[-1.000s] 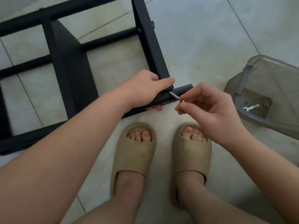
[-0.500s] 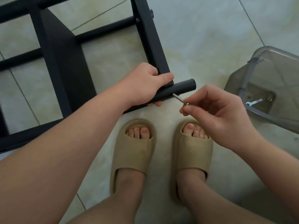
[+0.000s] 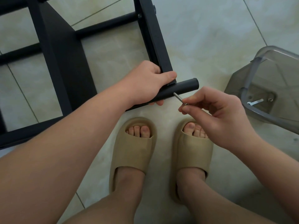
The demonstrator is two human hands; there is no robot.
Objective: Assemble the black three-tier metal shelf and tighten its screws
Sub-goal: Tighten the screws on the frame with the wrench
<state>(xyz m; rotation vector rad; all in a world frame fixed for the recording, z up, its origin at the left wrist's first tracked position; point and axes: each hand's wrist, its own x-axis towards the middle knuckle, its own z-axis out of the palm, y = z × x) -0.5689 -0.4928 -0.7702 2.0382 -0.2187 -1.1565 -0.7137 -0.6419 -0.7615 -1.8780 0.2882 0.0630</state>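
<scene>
Slippage is your risk: your right hand (image 3: 218,113) merely pinches the hex key (image 3: 178,98) entering the shelf's black tube (image 3: 186,86) at frame centre, gripped by your left hand (image 3: 145,84); tilting could cam it out.

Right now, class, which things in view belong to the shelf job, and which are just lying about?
In use: shelf frame; black tube, gripped by the left hand; thin metal tool, pinched by the right hand.
Lying about: clear plastic stool; small spanner on it; tan slippers.
</scene>
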